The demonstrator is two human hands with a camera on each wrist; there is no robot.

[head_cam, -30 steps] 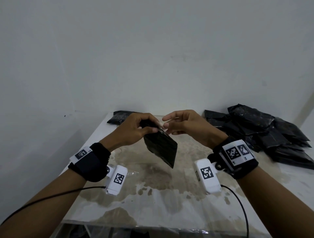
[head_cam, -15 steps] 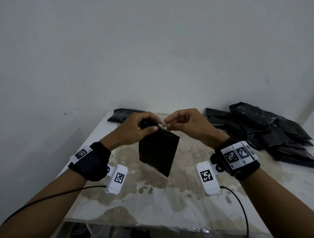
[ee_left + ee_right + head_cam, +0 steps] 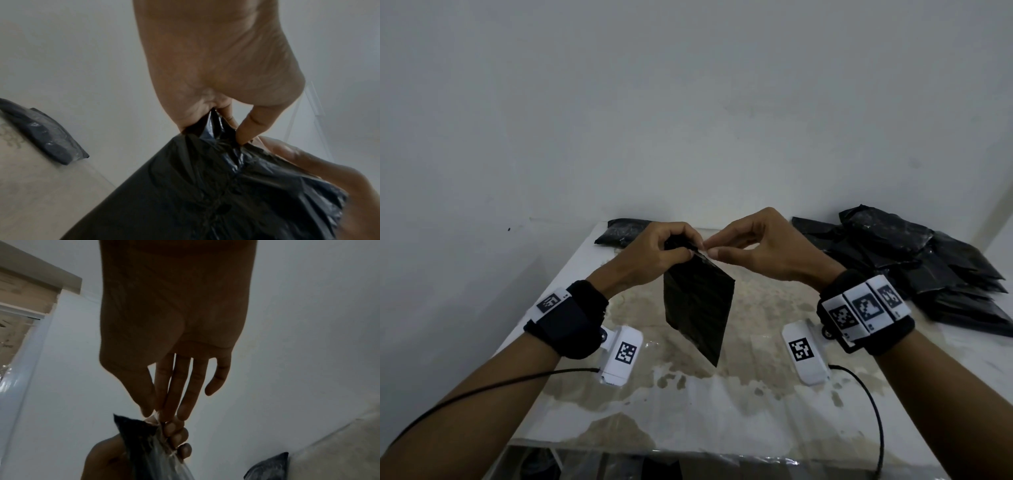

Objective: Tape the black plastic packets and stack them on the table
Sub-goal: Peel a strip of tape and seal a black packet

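The black packet [image 3: 697, 308] hung in the air above the middle of the table [image 3: 739, 411], held up by its gathered top corner, with its lower corner pointing down and clear of the stained tabletop. The left hand [image 3: 654, 255] was curled tightly round that bunched top (the left wrist view showed the crumpled plastic [image 3: 216, 186] squeezed between thumb and fingers). The right hand [image 3: 760, 250] met it from the other side, thumb and forefinger closed in a pinch at the same top edge; the right wrist view showed a strip of clear tape [image 3: 162, 449] running from those fingertips [image 3: 162, 412] down the packet's neck, while the other fingers stayed fairly straight. A heap of black packets [image 3: 914, 267] lay at the far right of the table, against the wall. A single packet [image 3: 619, 233] lay at the far left corner, well apart from the heap.
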